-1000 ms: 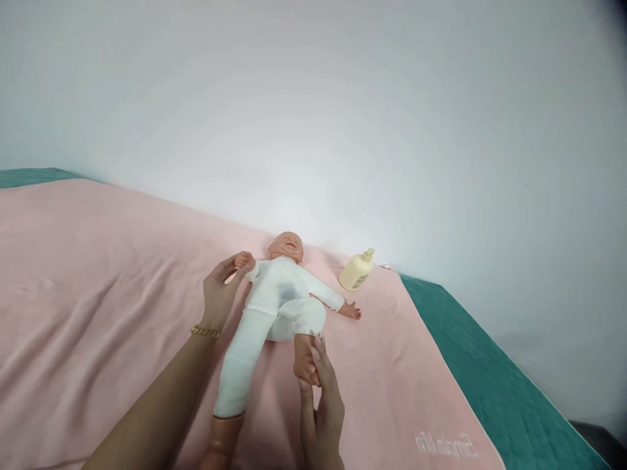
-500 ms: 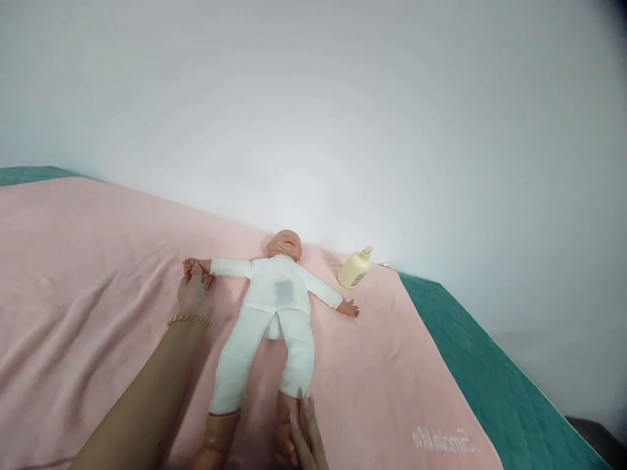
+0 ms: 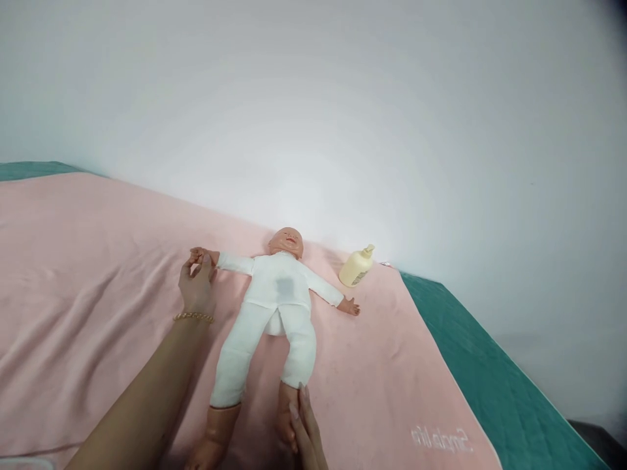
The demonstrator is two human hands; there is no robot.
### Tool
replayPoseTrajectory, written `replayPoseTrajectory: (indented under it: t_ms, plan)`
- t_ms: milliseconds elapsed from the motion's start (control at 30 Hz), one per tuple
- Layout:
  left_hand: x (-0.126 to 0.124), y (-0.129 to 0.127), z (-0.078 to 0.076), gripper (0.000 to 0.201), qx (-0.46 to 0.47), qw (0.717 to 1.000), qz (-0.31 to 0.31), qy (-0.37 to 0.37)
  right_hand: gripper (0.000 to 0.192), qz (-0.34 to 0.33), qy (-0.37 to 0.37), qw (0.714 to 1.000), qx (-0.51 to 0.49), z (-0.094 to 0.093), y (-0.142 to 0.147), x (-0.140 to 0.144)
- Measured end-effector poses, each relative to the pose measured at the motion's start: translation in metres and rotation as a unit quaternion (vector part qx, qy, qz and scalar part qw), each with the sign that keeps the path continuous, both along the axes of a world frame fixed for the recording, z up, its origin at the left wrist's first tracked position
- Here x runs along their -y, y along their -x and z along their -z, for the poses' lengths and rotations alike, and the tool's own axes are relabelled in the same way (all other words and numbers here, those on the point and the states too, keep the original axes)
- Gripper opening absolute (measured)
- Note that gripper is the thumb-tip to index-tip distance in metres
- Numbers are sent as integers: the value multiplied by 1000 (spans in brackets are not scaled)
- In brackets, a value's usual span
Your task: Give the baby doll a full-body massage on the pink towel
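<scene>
A baby doll (image 3: 280,281) in white clothes lies on its back on a pink blanket (image 3: 382,378), arms spread and legs apart. My left hand (image 3: 196,285), with a gold bracelet at the wrist, is closed around the doll's hand (image 3: 199,254) at the left, thumb on top. At the bottom edge my right hand (image 3: 309,431) lies along the outer side of the doll's bare foot (image 3: 287,418). Its fingers are stretched out and touch the foot and ankle; the rest of that hand is out of view.
A pale yellow pump bottle (image 3: 356,266) stands tilted in view beyond the doll's other arm. Green quilted cloth (image 3: 480,352) shows past the blanket's edge at the right. A white wall (image 3: 313,117) rises behind the doll's head.
My left hand has moved slightly up and right, carrying the doll's hand with it. The right hand stays at the foot, its position shifted a little upward in view.
</scene>
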State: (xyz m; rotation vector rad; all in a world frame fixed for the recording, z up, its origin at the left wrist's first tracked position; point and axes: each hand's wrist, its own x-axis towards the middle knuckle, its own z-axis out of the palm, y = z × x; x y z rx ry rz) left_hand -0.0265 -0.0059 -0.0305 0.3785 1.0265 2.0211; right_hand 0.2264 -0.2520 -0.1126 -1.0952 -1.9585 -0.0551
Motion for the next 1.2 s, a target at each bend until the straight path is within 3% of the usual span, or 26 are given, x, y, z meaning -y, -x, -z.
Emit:
replayPoseTrajectory:
  t_ms: [100,233,533,700,800,967,1200]
  plan:
    - [4,-7,-9,33,-78,997,-13,-13,47,4,-19,1000,-12,-13,0,-10]
    - [15,-20,-22,34,-211,975,29,-68,48,62,8,996,-66,-42,15,-21]
    - [31,-33,-23,23,-473,855,142,-158,47,52,58,984,-162,-91,24,-64]
    - [23,-32,-22,19,-541,792,192,-206,47,30,90,978,-186,-104,26,-81]
    - [19,-32,-20,19,-550,777,214,-220,47,23,101,976,-194,-106,27,-86]
    - [22,-34,-22,17,-510,805,227,-200,45,17,96,976,-194,-107,26,-85]
    - [23,-27,-24,33,-306,925,185,-131,47,35,101,975,-196,-107,23,-58]
